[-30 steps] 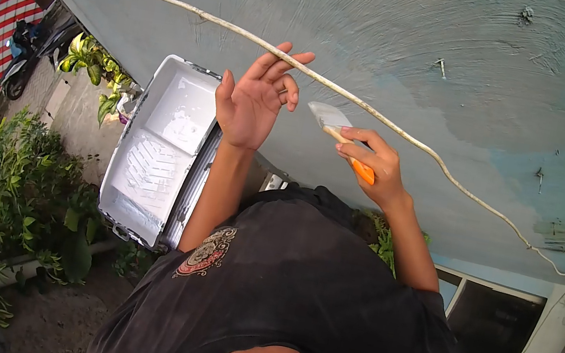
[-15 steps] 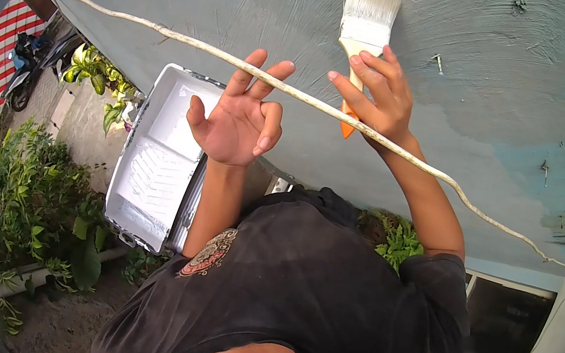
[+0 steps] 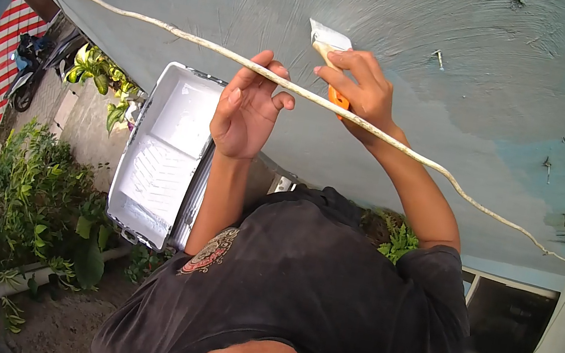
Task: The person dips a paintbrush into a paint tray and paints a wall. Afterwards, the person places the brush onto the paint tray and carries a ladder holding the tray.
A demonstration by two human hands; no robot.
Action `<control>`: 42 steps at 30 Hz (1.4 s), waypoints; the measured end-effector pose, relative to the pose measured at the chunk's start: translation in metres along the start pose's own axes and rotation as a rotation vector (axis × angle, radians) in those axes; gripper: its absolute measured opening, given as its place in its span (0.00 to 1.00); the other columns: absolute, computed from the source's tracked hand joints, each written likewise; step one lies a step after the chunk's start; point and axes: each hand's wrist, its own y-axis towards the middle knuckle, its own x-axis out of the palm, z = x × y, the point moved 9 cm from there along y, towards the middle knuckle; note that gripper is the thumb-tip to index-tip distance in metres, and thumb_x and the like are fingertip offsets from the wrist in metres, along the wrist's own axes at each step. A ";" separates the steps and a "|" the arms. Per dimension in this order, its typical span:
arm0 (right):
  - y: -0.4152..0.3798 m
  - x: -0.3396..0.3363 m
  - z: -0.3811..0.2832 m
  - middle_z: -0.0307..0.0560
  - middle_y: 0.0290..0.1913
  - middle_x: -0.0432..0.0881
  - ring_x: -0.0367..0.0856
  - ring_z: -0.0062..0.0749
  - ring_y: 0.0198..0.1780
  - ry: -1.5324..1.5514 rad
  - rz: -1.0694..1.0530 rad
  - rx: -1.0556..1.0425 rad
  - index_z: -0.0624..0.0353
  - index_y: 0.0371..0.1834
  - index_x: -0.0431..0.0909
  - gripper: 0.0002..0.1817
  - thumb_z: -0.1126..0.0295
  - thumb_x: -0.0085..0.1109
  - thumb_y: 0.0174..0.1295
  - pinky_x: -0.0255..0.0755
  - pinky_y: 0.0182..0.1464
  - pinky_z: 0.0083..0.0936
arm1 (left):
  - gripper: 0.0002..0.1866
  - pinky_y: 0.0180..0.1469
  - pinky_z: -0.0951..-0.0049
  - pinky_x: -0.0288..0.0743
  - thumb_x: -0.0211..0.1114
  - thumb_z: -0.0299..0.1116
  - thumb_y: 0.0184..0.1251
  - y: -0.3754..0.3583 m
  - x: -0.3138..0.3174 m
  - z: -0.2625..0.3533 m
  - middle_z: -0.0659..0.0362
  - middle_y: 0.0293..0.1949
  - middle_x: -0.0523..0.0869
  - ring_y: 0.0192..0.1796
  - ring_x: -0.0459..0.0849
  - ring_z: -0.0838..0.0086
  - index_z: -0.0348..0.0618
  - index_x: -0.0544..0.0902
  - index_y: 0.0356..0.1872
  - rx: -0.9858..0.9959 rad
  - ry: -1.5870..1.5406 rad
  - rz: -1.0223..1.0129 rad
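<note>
In my right hand (image 3: pixel 366 94) is a flat paintbrush (image 3: pixel 330 38), gripped by its pale handle with an orange end. Its white, paint-covered bristles are tilted and lie against the blue-grey wall (image 3: pixel 427 43). My left hand (image 3: pixel 249 116) is raised with the palm showing and the fingers apart and a little bent, holding nothing. A whitish, rope-like line (image 3: pixel 207 47) stretches across the view, crossing the left fingers and passing close to my right wrist. Beside my left forearm stands a white paint tray (image 3: pixel 179 117) with a ribbed slope and wet white paint in it.
Several nails, one of them a nail (image 3: pixel 438 59) to the right of the brush, stick out of the wall. Leafy plants (image 3: pixel 31 185) grow at the left, near a red-and-white striped cloth (image 3: pixel 0 62). A window (image 3: pixel 506 322) sits at the lower right.
My right hand and the brush have moved left and slightly down, and the brush has turned so its bristles show edge-on. The left hand has rotated, its fingers drawing closer together.
</note>
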 end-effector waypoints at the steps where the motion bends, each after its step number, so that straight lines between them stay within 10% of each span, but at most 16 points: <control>1: 0.006 -0.024 -0.010 0.45 0.48 0.84 0.84 0.43 0.51 -0.048 0.167 -0.126 0.49 0.43 0.89 0.17 0.73 0.73 0.46 0.86 0.51 0.39 | 0.37 0.56 0.65 0.76 0.60 0.47 0.71 -0.001 0.002 0.001 0.50 0.68 0.73 0.66 0.69 0.65 0.38 0.66 0.76 -0.007 -0.016 -0.013; 7: -0.025 -0.014 -0.023 0.42 0.47 0.85 0.84 0.39 0.52 -0.238 0.243 -0.258 0.46 0.43 0.91 0.16 0.73 0.73 0.48 0.85 0.58 0.43 | 0.36 0.57 0.65 0.78 0.60 0.47 0.71 0.000 0.009 0.003 0.51 0.68 0.72 0.67 0.68 0.64 0.38 0.66 0.76 -0.021 -0.103 -0.070; 13: -0.088 0.047 0.015 0.39 0.45 0.85 0.84 0.36 0.51 0.063 -0.391 0.195 0.49 0.43 0.88 0.16 0.77 0.71 0.50 0.85 0.45 0.34 | 0.39 0.58 0.60 0.81 0.58 0.47 0.72 -0.002 0.014 0.002 0.46 0.71 0.70 0.75 0.62 0.62 0.34 0.62 0.77 -0.011 -0.336 -0.182; 15: -0.078 0.017 0.025 0.35 0.45 0.84 0.84 0.33 0.48 -0.017 -0.284 0.111 0.50 0.43 0.84 0.15 0.74 0.71 0.51 0.83 0.36 0.30 | 0.39 0.58 0.60 0.82 0.60 0.48 0.72 -0.002 0.012 0.001 0.48 0.71 0.70 0.74 0.62 0.63 0.34 0.63 0.77 -0.019 -0.355 -0.173; 22: -0.036 -0.095 -0.010 0.42 0.49 0.86 0.85 0.40 0.51 -0.317 0.279 -0.226 0.46 0.39 0.90 0.13 0.72 0.73 0.49 0.87 0.56 0.41 | 0.38 0.50 0.65 0.83 0.65 0.49 0.68 -0.006 0.011 -0.002 0.52 0.67 0.70 0.68 0.65 0.63 0.40 0.69 0.75 -0.054 -0.431 -0.180; 32: -0.121 0.017 0.025 0.41 0.46 0.86 0.85 0.35 0.47 0.007 -0.312 0.255 0.50 0.44 0.88 0.14 0.73 0.71 0.53 0.86 0.38 0.31 | 0.38 0.43 0.70 0.83 0.65 0.49 0.67 -0.007 0.014 -0.003 0.55 0.66 0.71 0.66 0.65 0.66 0.41 0.70 0.74 -0.075 -0.410 -0.151; 42: -0.058 -0.088 -0.011 0.39 0.50 0.85 0.84 0.37 0.54 -0.334 0.250 -0.189 0.43 0.42 0.90 0.16 0.72 0.73 0.49 0.86 0.58 0.41 | 0.36 0.42 0.70 0.82 0.65 0.49 0.67 -0.006 0.014 -0.005 0.56 0.64 0.70 0.66 0.65 0.68 0.40 0.71 0.73 -0.071 -0.437 -0.150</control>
